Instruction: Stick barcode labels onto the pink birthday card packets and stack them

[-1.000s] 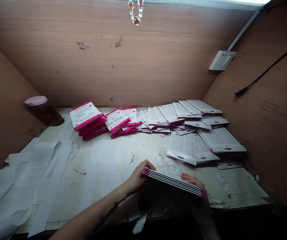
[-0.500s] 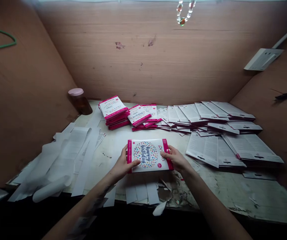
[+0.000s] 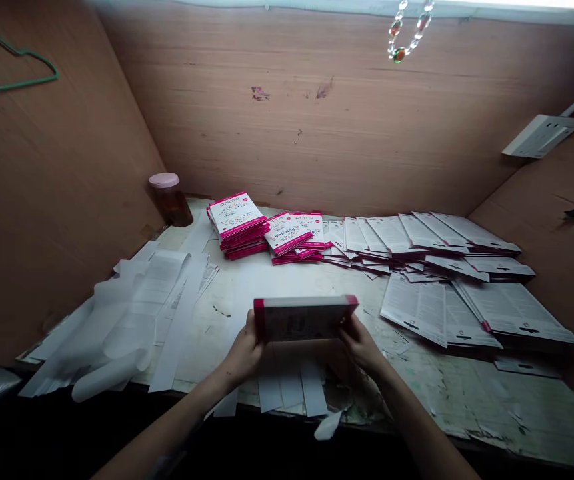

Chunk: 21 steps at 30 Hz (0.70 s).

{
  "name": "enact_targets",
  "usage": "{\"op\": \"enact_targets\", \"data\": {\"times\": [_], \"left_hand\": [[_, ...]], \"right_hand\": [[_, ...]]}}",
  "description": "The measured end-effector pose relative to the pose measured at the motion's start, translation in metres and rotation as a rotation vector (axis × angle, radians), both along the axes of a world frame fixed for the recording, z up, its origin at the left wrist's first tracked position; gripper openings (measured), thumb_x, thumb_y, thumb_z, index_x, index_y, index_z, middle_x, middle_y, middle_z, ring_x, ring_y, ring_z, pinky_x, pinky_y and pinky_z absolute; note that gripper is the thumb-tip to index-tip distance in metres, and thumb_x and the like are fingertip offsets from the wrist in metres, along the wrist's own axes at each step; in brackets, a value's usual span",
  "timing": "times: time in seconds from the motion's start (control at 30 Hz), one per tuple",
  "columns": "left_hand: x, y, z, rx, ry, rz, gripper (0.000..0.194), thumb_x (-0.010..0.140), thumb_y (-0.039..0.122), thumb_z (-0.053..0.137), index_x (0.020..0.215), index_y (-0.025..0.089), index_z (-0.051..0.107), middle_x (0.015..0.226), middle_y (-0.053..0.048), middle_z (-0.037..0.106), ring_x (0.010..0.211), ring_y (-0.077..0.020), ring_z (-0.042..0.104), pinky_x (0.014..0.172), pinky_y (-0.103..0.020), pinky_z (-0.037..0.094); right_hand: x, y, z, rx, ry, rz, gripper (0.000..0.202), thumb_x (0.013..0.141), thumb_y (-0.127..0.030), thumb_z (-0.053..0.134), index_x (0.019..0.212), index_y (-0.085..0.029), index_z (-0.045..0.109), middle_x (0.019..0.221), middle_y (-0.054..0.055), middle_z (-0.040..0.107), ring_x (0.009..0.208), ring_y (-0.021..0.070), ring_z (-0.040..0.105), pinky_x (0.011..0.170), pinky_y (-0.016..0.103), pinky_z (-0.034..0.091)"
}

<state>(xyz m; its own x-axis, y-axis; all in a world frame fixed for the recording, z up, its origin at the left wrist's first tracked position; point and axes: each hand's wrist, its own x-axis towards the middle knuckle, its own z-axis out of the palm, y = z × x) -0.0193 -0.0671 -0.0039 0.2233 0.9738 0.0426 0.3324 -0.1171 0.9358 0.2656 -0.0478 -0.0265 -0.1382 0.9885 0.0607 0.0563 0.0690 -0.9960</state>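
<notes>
I hold a small stack of pink-edged white cards (image 3: 304, 319) between both hands, just above the near part of the table. It is tilted up on edge, its printed face turned toward me. My left hand (image 3: 245, 352) grips its left end and my right hand (image 3: 361, 343) grips its right end. At the back of the table lie piles of the same cards, face up (image 3: 237, 220), and beside them a second pile (image 3: 291, 239).
Rows of face-down white sheets (image 3: 437, 267) cover the table's right side. Loose white paper strips (image 3: 131, 313) lie on the left. A pink-lidded jar (image 3: 169, 198) stands at the back left corner. Wooden walls (image 3: 317, 120) enclose the worn tabletop (image 3: 467, 393). A wall socket (image 3: 541, 135) is at the right.
The stack went from held edge-on at the right, to flat and face up in front of me, to tilted up on edge now. The view shifted slightly.
</notes>
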Motion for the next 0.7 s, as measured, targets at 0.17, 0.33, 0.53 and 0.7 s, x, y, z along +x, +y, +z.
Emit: {"op": "enact_targets", "data": {"times": [0.17,0.33,0.53,0.7], "left_hand": [[0.005,0.004,0.019,0.129,0.190,0.084,0.069,0.084,0.036,0.061,0.142,0.020,0.029,0.137,-0.016,0.044,0.120,-0.0299,0.052,0.101,-0.052,0.044],[0.017,0.016,0.019,0.336,0.594,-0.260,0.062,0.064,0.038,0.084,0.118,0.024,0.058,0.139,-0.012,0.047,0.135,-0.0376,0.032,0.110,-0.059,0.029],[0.030,0.026,0.022,0.291,0.672,-0.338,0.059,0.059,0.044,0.085,0.105,0.020,0.057,0.139,-0.016,0.042,0.136,-0.0394,0.030,0.111,-0.063,0.022],[0.028,0.024,0.025,0.321,0.687,-0.368,0.063,0.058,0.053,0.082,0.106,0.023,0.055,0.139,-0.014,0.042,0.136,-0.0388,0.029,0.112,-0.063,0.015]], "right_hand": [[0.000,0.024,0.031,-0.373,0.189,0.174,0.055,0.065,-0.038,0.078,0.111,-0.020,0.054,0.109,0.010,0.069,0.095,0.0279,0.067,0.087,0.045,0.053],[0.004,0.047,0.021,-0.513,-0.004,0.093,0.044,0.055,-0.029,0.081,0.090,-0.019,0.057,0.088,0.006,0.072,0.086,0.0281,0.069,0.084,0.044,0.054],[0.001,0.040,0.029,-0.547,0.043,0.150,0.048,0.055,-0.030,0.082,0.093,-0.020,0.056,0.094,0.006,0.071,0.089,0.0264,0.068,0.084,0.040,0.054],[-0.003,0.028,0.031,-0.591,0.112,0.229,0.051,0.057,-0.033,0.081,0.097,-0.019,0.053,0.096,0.007,0.070,0.088,0.0242,0.067,0.081,0.036,0.053]]}}
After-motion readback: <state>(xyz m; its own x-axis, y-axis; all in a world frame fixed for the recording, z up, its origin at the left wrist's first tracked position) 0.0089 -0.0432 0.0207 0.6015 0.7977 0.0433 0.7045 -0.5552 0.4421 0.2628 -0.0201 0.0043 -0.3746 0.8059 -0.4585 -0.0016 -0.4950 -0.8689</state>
